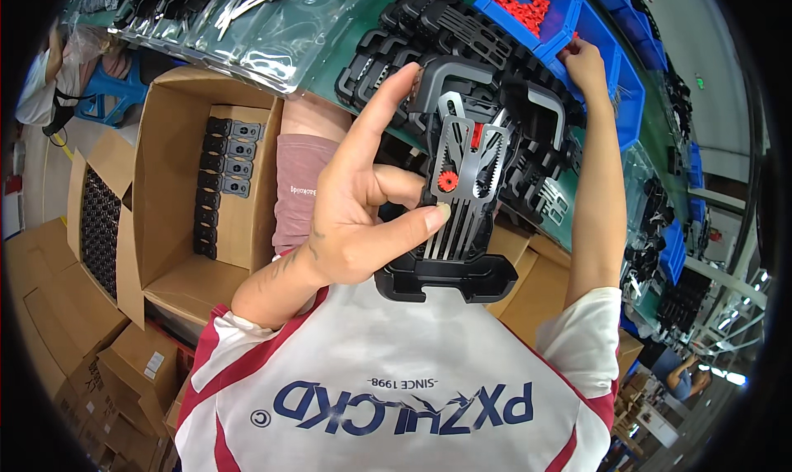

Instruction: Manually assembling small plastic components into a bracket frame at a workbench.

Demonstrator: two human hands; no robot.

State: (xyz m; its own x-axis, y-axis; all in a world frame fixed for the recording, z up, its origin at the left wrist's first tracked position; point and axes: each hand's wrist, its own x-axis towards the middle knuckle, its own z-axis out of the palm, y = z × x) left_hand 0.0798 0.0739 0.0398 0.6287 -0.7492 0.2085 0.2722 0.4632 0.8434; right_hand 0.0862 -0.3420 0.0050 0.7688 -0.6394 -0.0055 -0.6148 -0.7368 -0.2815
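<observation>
Off to your left, the open cardboard box (169,191) holds a column of black and grey pieces (224,162); it stands apart from your work, so your elbow does best to stay off its rim.

Your left hand (355,216) pinches the black bracket assembly (474,204) in front of your chest: thumb on its slatted face, index finger stretched up by the top corner, the rest curled at the left side. That grip looks steady; press from the edge and let the thumb rest lightly, since its tip lies just below the red gear (448,181) and could nudge it. Hold the metal plate (459,142) facing you and fairly level, so that neither the gear nor the red insert (477,135) slips loose.

Behind it, similar black brackets crowd the green tabletop (351,39); give them room so the frame doesn't snag.

To the right, your right hand (575,49) reaches in at the blue bins (631,101), beside the heap of small red parts (521,6). Its fingers draw together near a bit of red, but I cannot tell whether they pinch it. Best lift a single piece, and check it before bringing it across.
</observation>
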